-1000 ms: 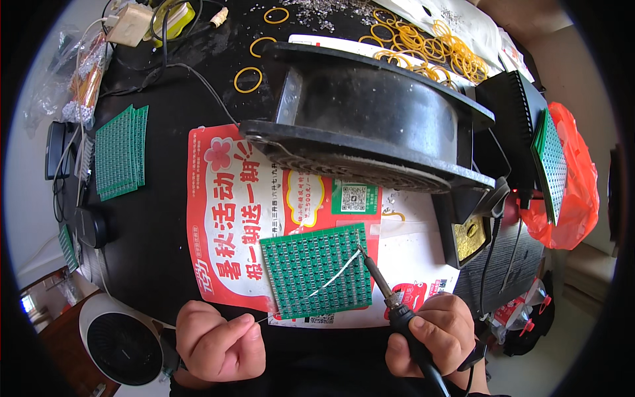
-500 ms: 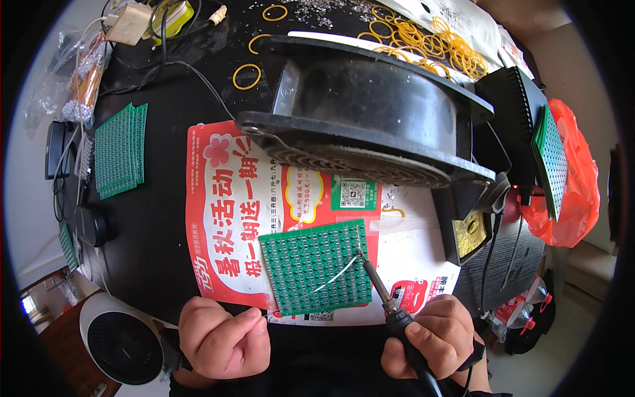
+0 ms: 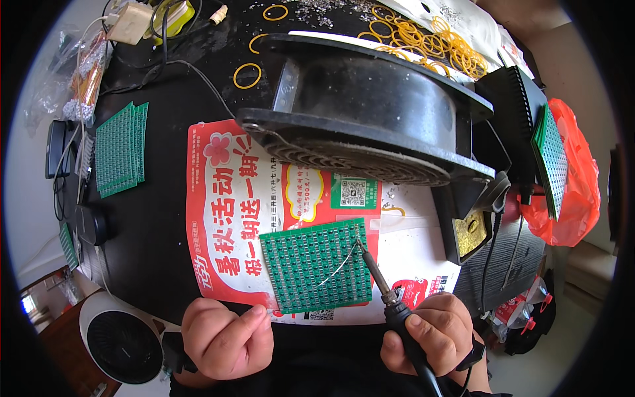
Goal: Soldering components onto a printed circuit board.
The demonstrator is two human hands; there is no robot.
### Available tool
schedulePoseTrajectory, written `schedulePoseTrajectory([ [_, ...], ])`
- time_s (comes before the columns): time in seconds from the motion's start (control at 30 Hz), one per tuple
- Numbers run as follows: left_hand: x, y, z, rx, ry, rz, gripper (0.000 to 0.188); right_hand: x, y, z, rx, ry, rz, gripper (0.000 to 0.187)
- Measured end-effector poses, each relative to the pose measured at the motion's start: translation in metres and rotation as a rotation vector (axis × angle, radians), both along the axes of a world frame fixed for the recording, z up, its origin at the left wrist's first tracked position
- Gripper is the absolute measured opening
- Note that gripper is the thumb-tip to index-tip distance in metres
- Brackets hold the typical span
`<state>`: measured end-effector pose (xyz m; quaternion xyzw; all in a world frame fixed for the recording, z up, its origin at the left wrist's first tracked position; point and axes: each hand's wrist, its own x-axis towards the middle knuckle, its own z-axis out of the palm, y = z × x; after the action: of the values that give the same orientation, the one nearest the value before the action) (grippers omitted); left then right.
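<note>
A green circuit board (image 3: 311, 268) with rows of small parts lies on a red and white printed sheet (image 3: 225, 218). My right hand (image 3: 430, 334) is closed round the dark handle of a soldering iron (image 3: 397, 311), whose tip touches the board near its upper right corner. A thin silvery solder wire (image 3: 338, 270) curves over the board up to that tip. Beyond the board's lower left corner, my left hand (image 3: 228, 337) is closed in a pinch on the wire's other end, which hardly shows against the sheet.
A large black fan (image 3: 370, 99) stands just behind the board. To its right are an iron stand with a brass-coloured cleaning pad (image 3: 471, 235) and an orange-red bag (image 3: 572, 198). Stacked green boards (image 3: 121, 151) lie left. Rubber bands (image 3: 423, 40) are heaped at the back.
The solder wire's visible curve over the board looks shorter and straighter. My left hand has shifted very slightly to the right; the iron's tip stays at nearly the same spot.
</note>
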<state>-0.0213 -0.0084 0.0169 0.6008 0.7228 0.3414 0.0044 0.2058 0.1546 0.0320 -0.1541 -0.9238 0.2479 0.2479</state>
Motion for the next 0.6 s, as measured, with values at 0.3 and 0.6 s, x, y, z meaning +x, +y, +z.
schedulePoseTrajectory([
  [0.3, -0.0012, -0.0014, 0.0023, -0.021, -0.019, -0.021, 0.026, 0.0, -0.002, 0.0022, -0.008, -0.035, -0.022, 0.039],
  [0.6, -0.0003, 0.0004, 0.0037, -0.05, -0.012, -0.004, 0.025, 0.0004, -0.0026, 0.0083, -0.015, -0.048, -0.017, 0.039],
])
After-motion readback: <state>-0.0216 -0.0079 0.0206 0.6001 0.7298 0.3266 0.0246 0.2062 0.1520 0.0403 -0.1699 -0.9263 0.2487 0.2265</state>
